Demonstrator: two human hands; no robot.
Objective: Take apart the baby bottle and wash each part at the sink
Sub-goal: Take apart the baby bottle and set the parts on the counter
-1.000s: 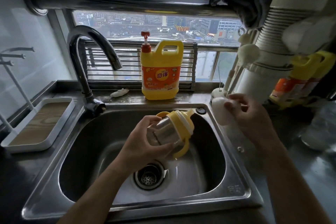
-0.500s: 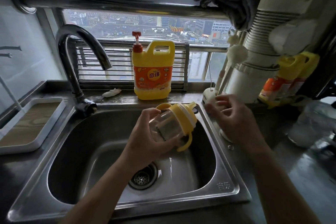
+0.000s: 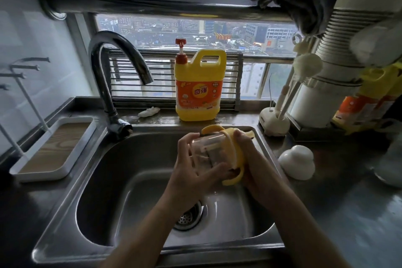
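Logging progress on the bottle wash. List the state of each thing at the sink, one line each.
Baby bottle: held sideways over the sink.
Yellow collar: on the bottle, right hand has its grip round it.
Left hand: grip on the clear body.
White cap: off, dome up on the counter.
Faucet: no water running.
Soap jug: upright, pump fitted.
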